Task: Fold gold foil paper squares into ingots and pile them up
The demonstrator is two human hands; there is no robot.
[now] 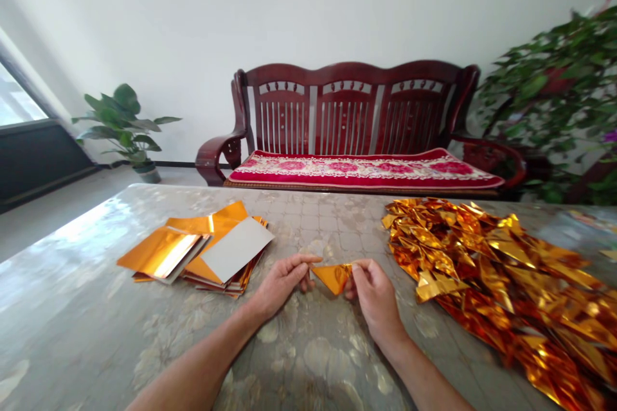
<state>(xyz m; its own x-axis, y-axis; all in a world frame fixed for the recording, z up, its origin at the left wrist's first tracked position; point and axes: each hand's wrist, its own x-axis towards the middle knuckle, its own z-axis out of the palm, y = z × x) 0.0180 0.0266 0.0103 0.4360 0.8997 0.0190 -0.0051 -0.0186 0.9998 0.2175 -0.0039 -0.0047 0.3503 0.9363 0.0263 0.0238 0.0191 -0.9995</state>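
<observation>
Between my two hands, just above the table, is a small folded piece of gold foil paper (331, 277), its lower edge coming to a point. My right hand (375, 292) pinches its right end between thumb and fingers. At the opposite corner, my left hand (288, 277) has its thumb and fingers closed on the tip. Left of my hands lies a loose stack of flat gold foil sheets (164, 250), with one sheet's pale back (238, 249) facing up. A large heap of folded gold foil pieces (496, 276) spreads over the right side.
The table (144, 340) has a glossy patterned cover. A clear plastic bag (576, 228) lies behind the heap at the right. Beyond the far edge stands a dark red wooden bench (344, 109) with a floral cushion (366, 168). Plants (123, 122) flank it.
</observation>
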